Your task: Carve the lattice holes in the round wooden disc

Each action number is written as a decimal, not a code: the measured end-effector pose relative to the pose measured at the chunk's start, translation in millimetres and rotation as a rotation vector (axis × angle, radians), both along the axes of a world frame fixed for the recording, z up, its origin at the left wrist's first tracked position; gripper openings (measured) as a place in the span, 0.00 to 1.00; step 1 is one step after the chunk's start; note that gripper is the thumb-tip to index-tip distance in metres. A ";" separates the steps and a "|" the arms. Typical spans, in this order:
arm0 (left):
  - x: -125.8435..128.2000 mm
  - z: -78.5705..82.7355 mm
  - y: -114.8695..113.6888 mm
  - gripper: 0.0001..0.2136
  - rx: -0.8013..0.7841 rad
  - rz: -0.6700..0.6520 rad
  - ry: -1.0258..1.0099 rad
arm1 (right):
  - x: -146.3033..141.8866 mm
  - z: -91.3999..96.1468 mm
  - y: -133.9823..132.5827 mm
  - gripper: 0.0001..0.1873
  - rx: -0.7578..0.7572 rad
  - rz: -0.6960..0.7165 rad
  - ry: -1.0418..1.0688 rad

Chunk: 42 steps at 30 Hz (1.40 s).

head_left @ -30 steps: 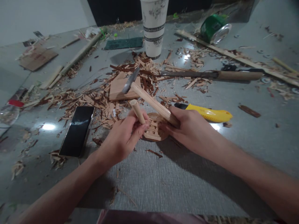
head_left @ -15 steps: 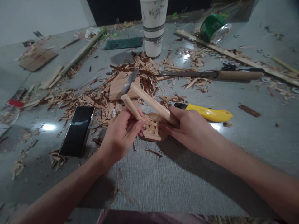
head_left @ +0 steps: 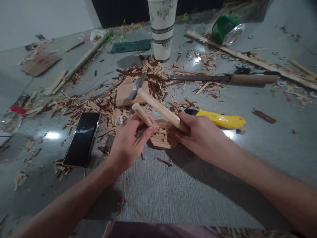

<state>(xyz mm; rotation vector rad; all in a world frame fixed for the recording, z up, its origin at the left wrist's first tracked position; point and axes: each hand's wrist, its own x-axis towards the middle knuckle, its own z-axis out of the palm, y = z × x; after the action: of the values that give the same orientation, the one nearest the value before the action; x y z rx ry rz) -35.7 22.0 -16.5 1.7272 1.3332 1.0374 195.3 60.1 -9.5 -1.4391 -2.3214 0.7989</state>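
My left hand [head_left: 127, 140] is closed round the round wooden handle of a chisel [head_left: 142, 115]; its blade is mostly hidden by my fingers. The tool leans over a small round wooden piece [head_left: 162, 140] with a grid of notches cut into it, lying on the table. In my right hand [head_left: 201, 132] is a hammer [head_left: 160, 107], gripped by its wooden handle. The metal head points away to the left, just beyond the chisel's handle end and apart from it. My right fingers are at the right edge of the notched piece and partly cover it.
Wood shavings surround a flat wood block [head_left: 121, 96]. A phone [head_left: 81, 138] lies left; a yellow utility knife [head_left: 220, 119] lies right. Behind are a paper cup [head_left: 162, 33], a long flat tool with a wooden handle [head_left: 252, 79], a wood strip [head_left: 237, 56] and a green can [head_left: 225, 29].
My left hand has shifted slightly to the right, bringing the chisel's tip further over the notched piece. The hammer and my right hand have hardly moved.
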 end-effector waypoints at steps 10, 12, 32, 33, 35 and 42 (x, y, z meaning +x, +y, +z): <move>-2.0 3.9 -4.4 0.05 0.054 0.004 0.068 | 1.5 -3.1 -0.9 0.16 -0.001 -0.006 0.021; -2.5 7.6 -7.1 0.04 0.078 0.006 0.102 | 2.2 -4.7 -0.9 0.15 -0.002 -0.007 0.032; 0.1 12.3 -8.9 0.03 0.043 -0.010 0.122 | 1.0 -2.1 -0.7 0.17 -0.001 -0.012 0.003; 0.0 12.1 -9.0 0.03 0.044 -0.012 0.119 | 0.8 -1.9 -0.6 0.17 -0.003 -0.010 0.002; -0.4 11.7 -9.4 0.02 0.051 -0.014 0.111 | 0.5 -1.5 -0.6 0.16 -0.012 -0.007 0.002; -1.2 10.0 -9.3 0.02 0.059 -0.014 0.104 | 0.4 -0.3 -0.4 0.15 -0.021 -0.002 -0.001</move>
<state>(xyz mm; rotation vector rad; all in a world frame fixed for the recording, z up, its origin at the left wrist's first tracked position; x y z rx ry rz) -36.9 12.8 -6.6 1.8543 1.3647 1.0002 195.8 59.7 -9.8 -1.4507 -2.3191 0.8250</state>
